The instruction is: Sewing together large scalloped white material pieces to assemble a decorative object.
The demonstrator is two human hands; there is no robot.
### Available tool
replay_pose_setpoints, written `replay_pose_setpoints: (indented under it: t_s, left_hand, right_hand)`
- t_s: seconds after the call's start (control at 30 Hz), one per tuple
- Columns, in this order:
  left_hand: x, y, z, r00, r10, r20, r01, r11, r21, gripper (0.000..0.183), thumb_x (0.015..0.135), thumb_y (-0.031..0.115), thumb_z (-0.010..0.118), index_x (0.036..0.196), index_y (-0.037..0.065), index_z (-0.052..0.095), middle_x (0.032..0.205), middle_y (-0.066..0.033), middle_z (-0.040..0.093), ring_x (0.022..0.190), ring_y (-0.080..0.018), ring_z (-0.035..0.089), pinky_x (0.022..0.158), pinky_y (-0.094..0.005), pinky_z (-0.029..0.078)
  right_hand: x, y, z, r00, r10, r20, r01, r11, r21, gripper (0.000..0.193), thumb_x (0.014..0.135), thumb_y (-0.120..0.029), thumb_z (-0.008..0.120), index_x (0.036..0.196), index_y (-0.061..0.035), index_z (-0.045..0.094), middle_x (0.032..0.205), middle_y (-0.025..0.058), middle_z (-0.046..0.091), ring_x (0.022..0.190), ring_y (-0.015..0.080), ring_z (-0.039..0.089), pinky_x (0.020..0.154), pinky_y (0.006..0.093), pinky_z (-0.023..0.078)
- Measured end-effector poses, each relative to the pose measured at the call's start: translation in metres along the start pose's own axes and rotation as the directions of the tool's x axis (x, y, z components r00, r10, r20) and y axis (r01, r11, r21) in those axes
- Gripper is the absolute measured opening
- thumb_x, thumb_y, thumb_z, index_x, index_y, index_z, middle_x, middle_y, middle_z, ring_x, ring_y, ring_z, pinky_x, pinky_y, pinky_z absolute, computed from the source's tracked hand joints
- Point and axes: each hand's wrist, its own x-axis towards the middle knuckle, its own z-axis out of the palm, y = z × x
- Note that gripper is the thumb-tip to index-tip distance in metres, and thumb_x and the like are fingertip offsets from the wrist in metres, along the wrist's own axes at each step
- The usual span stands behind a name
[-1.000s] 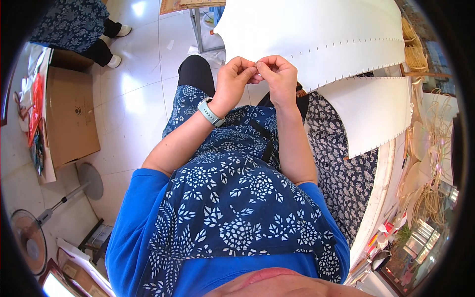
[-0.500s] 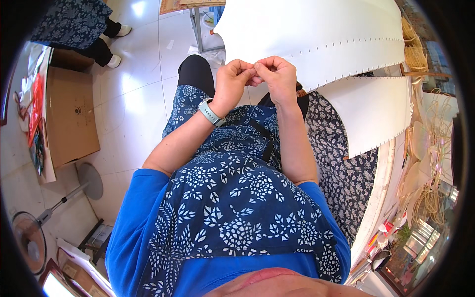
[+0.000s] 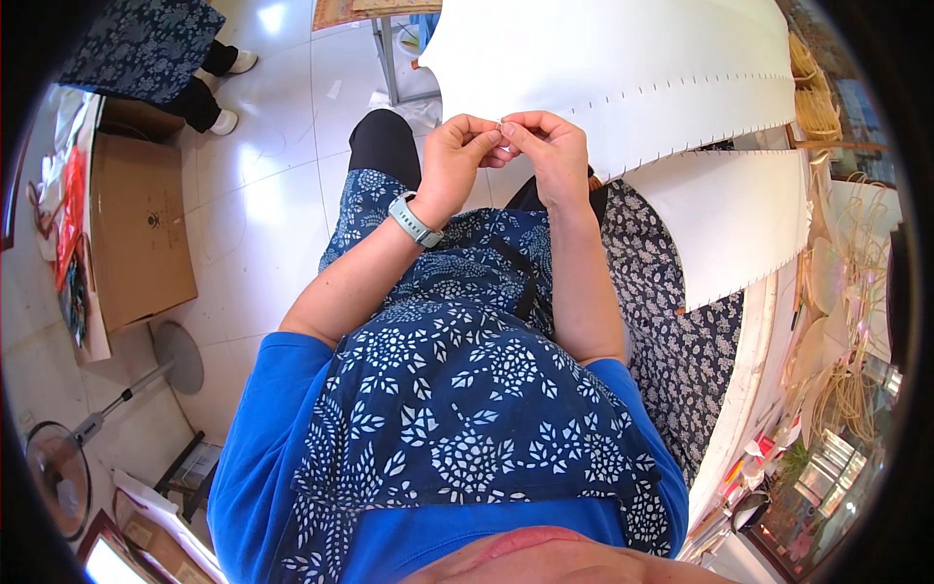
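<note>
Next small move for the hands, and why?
I'd probably tilt both hands slightly so the pinch faces up, without loosening it. The left hand and right hand meet at their fingertips, fingers closed, and whatever may be between them is too small or hidden to make out; a clearer view seems safer than opening up.

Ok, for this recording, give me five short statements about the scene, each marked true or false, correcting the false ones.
1. The left hand and right hand meet at their fingertips. True.
2. The watch is on the right wrist. False: it is on the left one.
3. The apron is patterned in dark blue and white. True.
4. The cardboard box is on the right side of the picture. False: it is on the left.
5. The large white sheet bears a row of short dark marks. True.
</note>
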Motion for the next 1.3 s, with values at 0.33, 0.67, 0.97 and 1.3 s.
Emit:
replay_pose_setpoints:
  t_s: [0.33, 0.67, 0.97, 1.3]
  left_hand:
    - [0.001, 0.0, 0.0, 0.999, 0.035, 0.001, -0.035, 0.998, 0.046, 0.01, 0.089, 0.004, 0.056, 0.092, -0.005, 0.059, 0.081, -0.0098, 0.065, 0.068, -0.0138, 0.064, 0.064, -0.0248, 0.055]
    - [0.001, 0.0, 0.003, 0.999, 0.043, -0.019, -0.043, 0.999, 0.024, 0.01, 0.089, 0.003, 0.056, 0.091, -0.006, 0.06, 0.079, -0.0108, 0.066, 0.067, -0.0144, 0.065, 0.064, -0.0255, 0.055]
    - [0.005, 0.004, 0.0, 1.0, 0.026, -0.005, -0.026, 0.998, 0.062, 0.008, 0.087, 0.001, 0.058, 0.089, -0.006, 0.06, 0.075, -0.0109, 0.065, 0.064, -0.014, 0.064, 0.059, -0.0244, 0.055]
    - [0.004, 0.005, 0.0, 0.999, 0.024, -0.026, -0.022, 0.997, 0.08, 0.01, 0.088, 0.005, 0.059, 0.093, -0.004, 0.061, 0.08, -0.0082, 0.065, 0.07, -0.0128, 0.064, 0.067, -0.0246, 0.054]
  right_hand:
    - [0.002, -0.003, -0.001, 0.999, 0.031, 0.031, -0.031, 1.0, 0.005, 0.008, 0.081, 0.0, 0.063, 0.085, 0.0062, 0.063, 0.074, 0.0081, 0.064, 0.063, 0.01, 0.059, 0.058, 0.0213, 0.05]
    - [0.005, -0.003, 0.001, 0.998, 0.058, -0.022, -0.06, 0.996, -0.062, 0.009, 0.078, -0.001, 0.062, 0.081, 0.0071, 0.064, 0.072, 0.0089, 0.065, 0.062, 0.0097, 0.059, 0.058, 0.0212, 0.049]
    - [0.004, 0.001, 0.005, 0.997, 0.039, -0.068, -0.043, 0.998, -0.048, 0.011, 0.079, -0.003, 0.063, 0.083, 0.0067, 0.064, 0.074, 0.0089, 0.065, 0.063, 0.0094, 0.059, 0.058, 0.0211, 0.049]
    - [-0.001, -0.004, 0.008, 0.999, 0.037, -0.018, -0.036, 0.999, 0.024, 0.013, 0.081, -0.006, 0.066, 0.089, 0.0037, 0.064, 0.079, 0.0069, 0.065, 0.067, 0.0085, 0.057, 0.063, 0.0221, 0.047]
